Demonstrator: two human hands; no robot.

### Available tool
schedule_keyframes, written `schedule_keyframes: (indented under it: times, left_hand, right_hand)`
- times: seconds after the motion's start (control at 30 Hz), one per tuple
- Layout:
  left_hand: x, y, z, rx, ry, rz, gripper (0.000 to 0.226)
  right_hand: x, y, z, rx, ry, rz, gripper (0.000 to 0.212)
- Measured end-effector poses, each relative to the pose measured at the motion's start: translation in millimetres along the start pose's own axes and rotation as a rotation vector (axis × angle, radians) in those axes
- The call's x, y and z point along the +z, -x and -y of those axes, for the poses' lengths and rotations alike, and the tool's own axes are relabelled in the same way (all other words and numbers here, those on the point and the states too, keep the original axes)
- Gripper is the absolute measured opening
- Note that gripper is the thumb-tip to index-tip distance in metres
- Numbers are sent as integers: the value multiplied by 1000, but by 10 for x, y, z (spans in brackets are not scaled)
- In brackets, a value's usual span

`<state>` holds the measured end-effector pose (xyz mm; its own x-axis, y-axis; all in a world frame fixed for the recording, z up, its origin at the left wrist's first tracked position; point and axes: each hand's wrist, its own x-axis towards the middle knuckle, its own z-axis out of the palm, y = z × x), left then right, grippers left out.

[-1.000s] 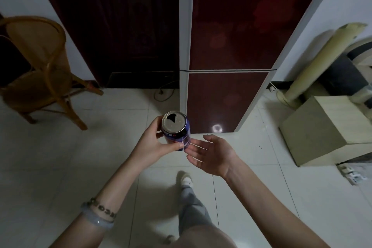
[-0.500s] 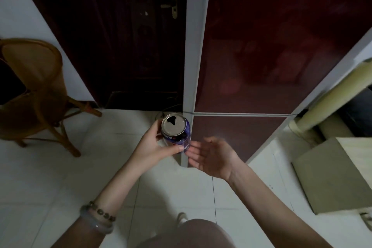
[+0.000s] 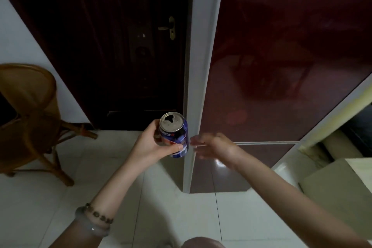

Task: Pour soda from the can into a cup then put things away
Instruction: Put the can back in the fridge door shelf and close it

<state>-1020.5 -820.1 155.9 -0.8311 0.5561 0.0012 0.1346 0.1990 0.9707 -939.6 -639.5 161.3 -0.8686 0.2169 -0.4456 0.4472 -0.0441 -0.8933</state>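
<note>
One opened can (image 3: 174, 136) is standing upright in the left hand (image 3: 150, 148), thumb and fingers wrapping its side, before the fridge's (image 3: 203, 66) white edge, while the blurred right hand (image 3: 214, 146) is hovering just beside, fingers loosely extended, holding nothing.

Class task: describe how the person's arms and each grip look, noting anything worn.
Both forearms are bare, with no sleeves in view. The left wrist carries a pale, translucent bangle and a beaded bracelet of dark and brownish beads. The left grip and right grip are ungloved; the right is blurred.
</note>
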Motion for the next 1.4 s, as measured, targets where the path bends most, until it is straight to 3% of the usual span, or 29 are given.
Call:
schedule_keyframes:
  times: [0.07, 0.2, 0.27, 0.33, 0.57, 0.73, 0.87, 0.93, 1.0, 1.13, 1.3, 1.4]
  left_hand:
    - [-83, -106, -43, 19, -16, 8, 64]
    - [-258, -292, -72, 46, -24, 13, 62]
    - [-332, -361, -70, 52, -35, 18, 65]
    - [-383, -400, -72, 48, -40, 13, 66]
    - [-437, -391, -18, 33, -10, 46, 70]
    - [-447, -323, -15, 40, -1, 74, 69]
    - [-495, -265, -35, 58, 2, 87, 67]
    - [-568, -225, -54, 65, 10, 84, 69]
    - [-638, -199, -71, 66, 10, 93, 70]
    - [-695, -148, -79, 76, 9, 106, 70]
    - [-604, 46, -115, 100, 3, 112, 69]
    - [-457, 182, -181, 114, 11, 142, 68]
  right_hand:
    - [-55, -81, 226, -365, 328, -164, 22]
    - [-205, -334, 743, -1163, 1235, -502, 38]
    - [-243, -506, 956, -1390, 1531, -596, 36]
    - [-309, -673, 1104, -1485, 1721, -617, 32]
    - [-381, -896, 1321, -1156, 2341, -623, 21]
    - [-139, -804, 1369, -868, 2518, -615, 27]
    - [-11, -709, 1435, -759, 2592, -585, 24]
    - [37, -657, 1444, -780, 2573, -594, 20]
    - [6, -580, 1394, -942, 2480, -563, 19]
    - [-104, -332, 1170, -1093, 2341, -524, 36]
    - [-63, 77, 864, -1218, 2149, -620, 15]
    - [-62, 341, 629, -1213, 2104, -676, 15]
